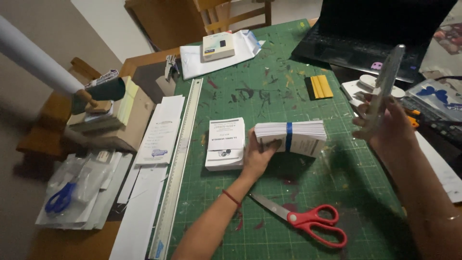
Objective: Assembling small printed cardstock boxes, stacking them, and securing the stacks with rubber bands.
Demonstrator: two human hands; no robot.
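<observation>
Two bare hands are at work above a green cutting mat (269, 96). The left hand (257, 156) is closed around the left end of a thick stack of white cards (298, 137), which a blue band holds together; the stack is lifted a little over the middle of the mat, with the thumb on top and the fingers under it. The right hand (385, 123) grips a clear plastic sleeve (387, 82) and holds it upright, well to the right of the stack. Just beside the left hand, on its left, a smaller pile of printed white leaflets (225, 143) lies flat on the mat. Near the forearm, closer to the person, lie red-handled scissors (308, 219). A long metal ruler (179, 159) runs along the left border of the mat. At the far right corner stands a dark laptop (370, 33), and a yellow squeegee (320, 86) lies in front of it.
</observation>
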